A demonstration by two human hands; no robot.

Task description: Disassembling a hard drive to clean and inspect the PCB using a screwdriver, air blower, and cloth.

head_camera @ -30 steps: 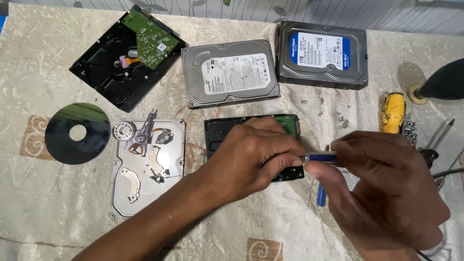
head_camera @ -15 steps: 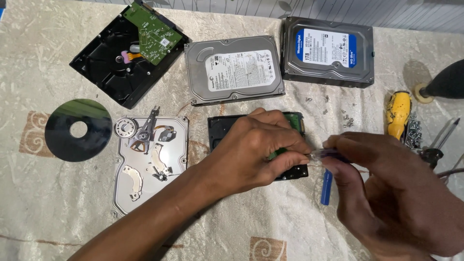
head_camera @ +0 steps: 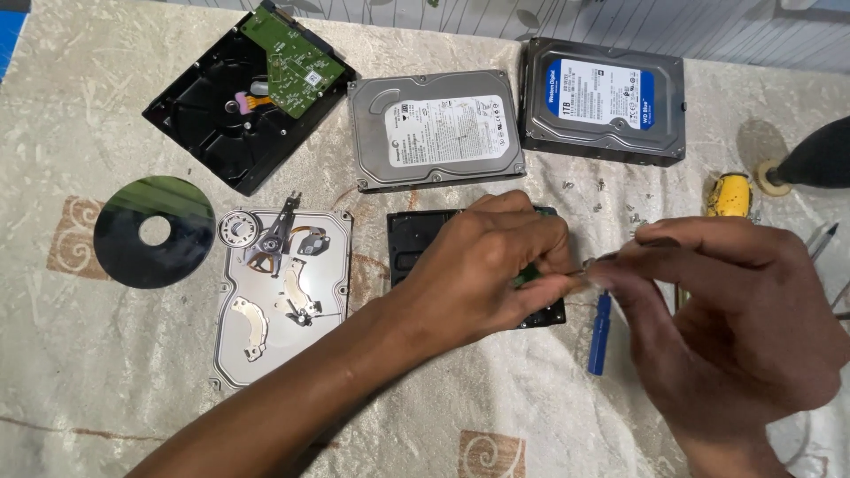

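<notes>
Left hand pressing black drive, mostly hidden | right hand pinching unclear small tool

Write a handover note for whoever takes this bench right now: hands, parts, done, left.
Left hand: pressing down on the small black drive at the table's middle.
Right hand: pinching a thin tool at the drive's right edge; tip hidden.
Blue screwdriver lies beside it on the cloth.
Done: opened silver drive with its disc out; black drive with green board lifted.
Left: two closed drives, silver and blue-labelled. Loose screws near them.
</notes>
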